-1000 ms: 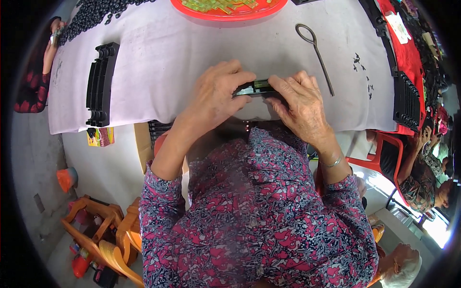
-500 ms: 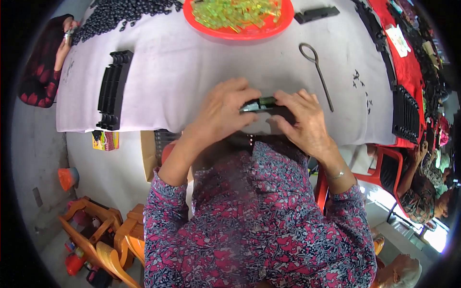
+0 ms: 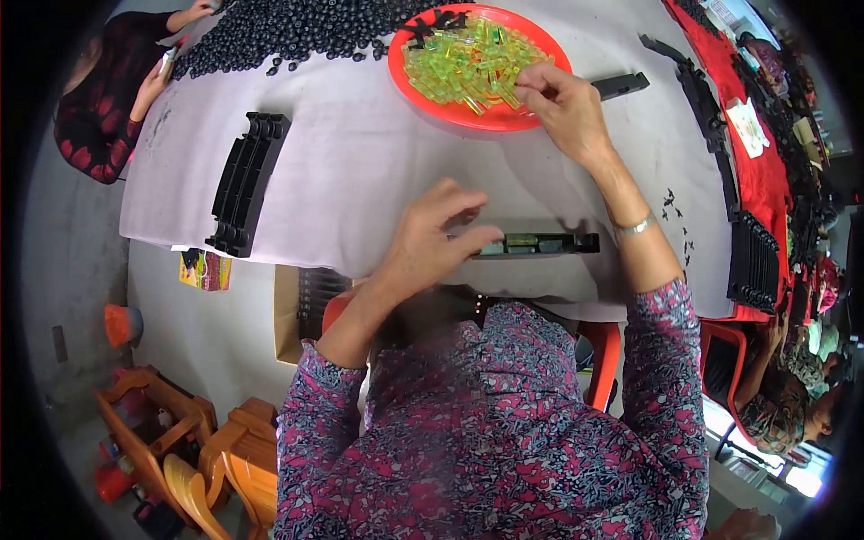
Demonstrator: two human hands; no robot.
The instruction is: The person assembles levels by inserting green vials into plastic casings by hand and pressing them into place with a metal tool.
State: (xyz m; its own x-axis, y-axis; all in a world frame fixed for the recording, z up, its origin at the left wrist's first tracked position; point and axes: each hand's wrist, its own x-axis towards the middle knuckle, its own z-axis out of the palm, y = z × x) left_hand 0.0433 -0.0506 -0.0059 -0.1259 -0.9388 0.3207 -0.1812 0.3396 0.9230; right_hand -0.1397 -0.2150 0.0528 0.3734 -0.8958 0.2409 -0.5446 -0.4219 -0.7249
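A long narrow black plastic holder (image 3: 576,243) lies crosswise near the table's front edge, with small greenish tubes (image 3: 520,241) inside. Over its left end is my left hand (image 3: 427,236), slightly blurred, thumb and fingers apart in a curve. The thumb tip covers part of that end; whether it touches I cannot tell. My right hand (image 3: 569,112) reaches to the right side of a red bowl (image 3: 423,101) heaped with yellow-green clear tubes (image 3: 468,63). Its thumb and forefinger are pinched together over the tubes; what is between them is too small to make out.
Black beads (image 3: 297,31) are heaped at the back left, by another person's hand (image 3: 153,81). Black racks stand left (image 3: 250,184) and right (image 3: 756,261). Another black strip (image 3: 623,85) lies behind my right hand. Small black bits (image 3: 670,205) are scattered at right.
My right hand has left the black holder and moved up to the red bowl. My left hand has loosened and shifted slightly down. The holder now shows more fully; the view has shifted.
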